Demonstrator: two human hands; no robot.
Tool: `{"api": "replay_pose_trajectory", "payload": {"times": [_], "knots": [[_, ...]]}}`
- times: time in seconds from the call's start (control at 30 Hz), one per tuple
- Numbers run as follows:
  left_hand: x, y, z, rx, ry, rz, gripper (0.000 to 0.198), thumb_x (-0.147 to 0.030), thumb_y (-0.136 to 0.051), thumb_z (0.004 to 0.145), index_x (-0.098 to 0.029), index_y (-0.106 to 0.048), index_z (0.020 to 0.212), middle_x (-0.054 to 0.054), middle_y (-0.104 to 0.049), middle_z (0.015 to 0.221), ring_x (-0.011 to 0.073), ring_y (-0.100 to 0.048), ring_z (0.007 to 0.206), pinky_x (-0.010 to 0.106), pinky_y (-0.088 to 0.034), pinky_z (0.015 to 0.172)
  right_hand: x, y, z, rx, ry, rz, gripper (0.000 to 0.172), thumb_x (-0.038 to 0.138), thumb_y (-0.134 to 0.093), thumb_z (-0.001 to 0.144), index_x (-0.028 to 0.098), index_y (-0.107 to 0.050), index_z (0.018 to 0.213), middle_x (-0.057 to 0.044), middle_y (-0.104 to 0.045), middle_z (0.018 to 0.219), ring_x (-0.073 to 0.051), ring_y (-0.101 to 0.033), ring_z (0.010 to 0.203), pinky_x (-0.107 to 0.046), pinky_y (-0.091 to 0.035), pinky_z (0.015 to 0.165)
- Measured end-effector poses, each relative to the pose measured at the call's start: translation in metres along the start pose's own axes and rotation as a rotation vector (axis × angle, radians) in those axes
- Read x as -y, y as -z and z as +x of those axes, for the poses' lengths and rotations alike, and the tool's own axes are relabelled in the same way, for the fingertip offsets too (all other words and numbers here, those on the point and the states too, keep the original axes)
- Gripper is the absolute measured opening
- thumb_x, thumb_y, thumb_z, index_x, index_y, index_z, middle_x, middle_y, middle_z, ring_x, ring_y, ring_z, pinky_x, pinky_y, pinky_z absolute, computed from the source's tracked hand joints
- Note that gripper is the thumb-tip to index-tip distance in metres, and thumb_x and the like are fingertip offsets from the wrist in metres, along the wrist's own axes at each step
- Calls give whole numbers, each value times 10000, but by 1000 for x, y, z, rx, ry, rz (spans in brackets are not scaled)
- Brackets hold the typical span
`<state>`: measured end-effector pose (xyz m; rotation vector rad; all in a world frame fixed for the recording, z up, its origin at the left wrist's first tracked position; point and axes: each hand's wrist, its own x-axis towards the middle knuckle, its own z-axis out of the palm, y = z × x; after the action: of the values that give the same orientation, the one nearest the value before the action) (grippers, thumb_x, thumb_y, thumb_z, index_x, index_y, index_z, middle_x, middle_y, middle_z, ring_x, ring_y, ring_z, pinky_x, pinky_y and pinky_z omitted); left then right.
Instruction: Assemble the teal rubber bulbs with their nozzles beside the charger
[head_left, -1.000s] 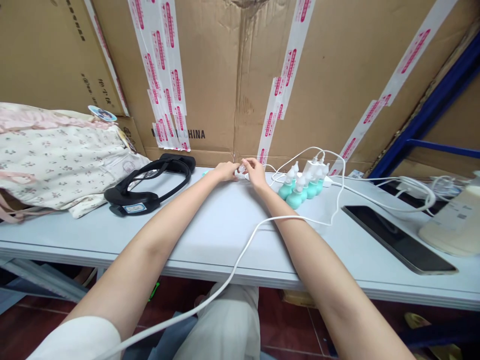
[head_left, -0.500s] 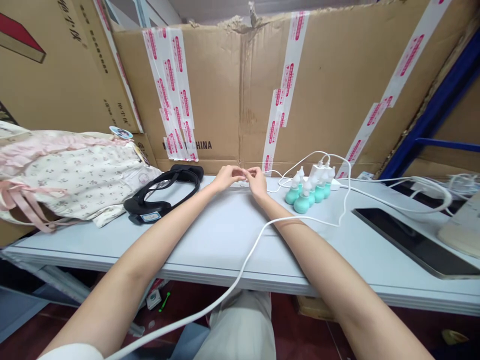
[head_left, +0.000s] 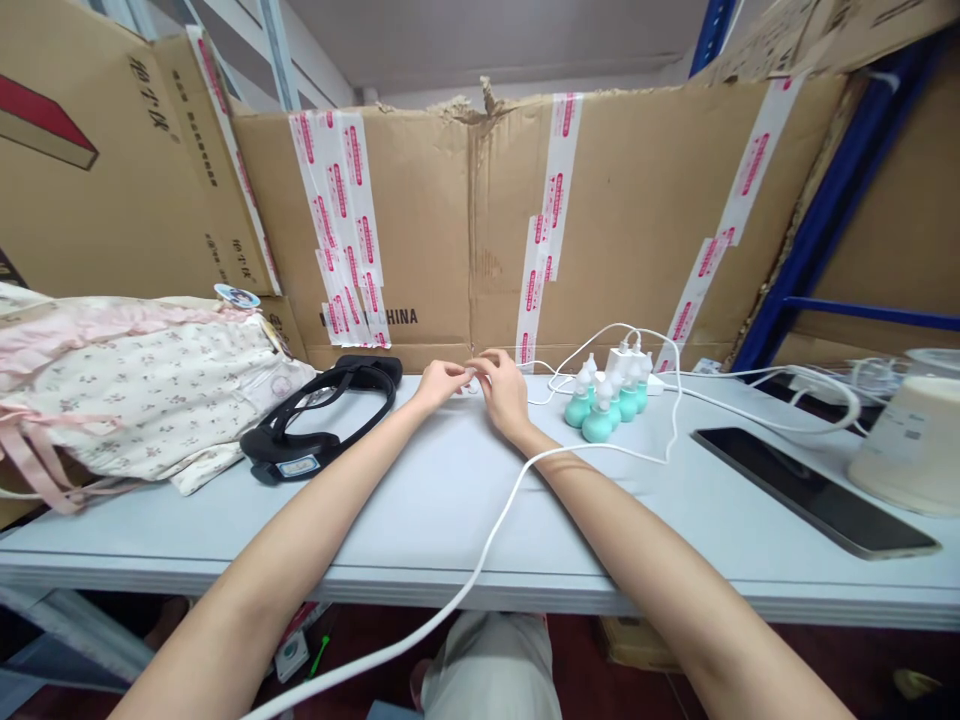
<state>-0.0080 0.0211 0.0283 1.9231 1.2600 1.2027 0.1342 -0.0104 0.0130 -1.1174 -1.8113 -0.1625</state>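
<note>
Both hands reach to the back of the table, fingertips meeting low in front of the cardboard wall. My left hand [head_left: 441, 386] is closed in a pinch, thumb and forefinger together. My right hand [head_left: 502, 392] curls over from the other side, its fingertips pinched against the left ones. Something small and pale shows between the fingertips, too small to name. To the right of my right hand stand several mint-green squeeze bulbs [head_left: 597, 424] with clear pointed tips, apart from the hand. A white cable [head_left: 491, 535] passes over my right forearm.
A black headset [head_left: 322, 420] and a flowered cloth bag [head_left: 172, 390] lie on the left. White chargers [head_left: 621, 362] with cables stand behind the bulbs. A dark phone [head_left: 814, 490] and a whitish tub [head_left: 911, 445] are on the right. A cardboard box [head_left: 427, 220] walls off the back.
The head view has tilted up, so more of the space above the cardboard shows. My hands stay together at the fingertips, with the right hand's fingers arched a little higher.
</note>
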Motion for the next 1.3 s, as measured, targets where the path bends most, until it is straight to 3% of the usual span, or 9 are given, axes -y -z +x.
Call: {"api": "replay_pose_trajectory", "payload": {"times": [0.13,0.43,0.57,0.8,0.93,1.03,1.13,1.3], "knots": [[14,-1,1,126,16,-84,293,-391,-619,689,-113,-670,609,34,-641,594,97,-506,548,219,-399,567,-11,4,2,172,117,-80,269,192,-479,914,249,-705,1048,-55,-676,991,-197,-581,936,-314,-369,784],[20,-2,2,191,26,-233,362,-487,-626,663,-126,-652,650,21,-591,620,98,-421,576,234,-344,576,-5,6,4,140,21,-79,230,271,-509,913,247,-724,990,-41,-705,976,-174,-597,875,-296,-368,757],[18,-5,-2,239,54,-284,389,-498,-595,690,-124,-677,763,46,-627,740,111,-474,649,224,-365,590,-9,4,6,106,-55,-36,182,272,-561,879,228,-737,893,-35,-713,921,-163,-607,815,-269,-387,720],[19,-10,-4,155,-47,-82,378,-442,-588,739,-106,-715,858,62,-683,721,133,-532,659,238,-390,628,-21,3,7,161,-289,35,130,324,-616,831,242,-716,834,-5,-724,872,-147,-619,732,-241,-399,649],[24,-13,-5,121,-103,-29,316,-334,-559,791,-101,-714,937,78,-714,783,161,-609,737,260,-434,711,-18,7,6,178,-165,-63,109,270,-597,844,216,-688,868,-37,-708,912,-178,-619,839,-260,-403,686],[28,-15,-7,100,-148,59,285,-278,-569,796,-111,-713,975,81,-729,863,168,-623,777,275,-444,770,-17,11,7,272,-76,-116,112,204,-575,850,194,-684,870,-65,-698,944,-189,-609,902,-266,-401,724],[30,-16,-10,111,-180,129,277,-269,-566,808,-126,-713,993,75,-734,922,176,-625,800,285,-453,794,-19,14,8,357,-66,-140,127,192,-560,858,187,-684,885,-75,-699,952,-187,-612,885,-266,-393,728],[29,-17,-11,101,-177,137,275,-236,-529,835,-123,-701,1017,87,-728,973,184,-648,839,294,-464,827,-20,8,5,371,-111,-141,170,231,-502,905,189,-666,902,-70,-691,996,-184,-612,891,-265,-363,708]]}}
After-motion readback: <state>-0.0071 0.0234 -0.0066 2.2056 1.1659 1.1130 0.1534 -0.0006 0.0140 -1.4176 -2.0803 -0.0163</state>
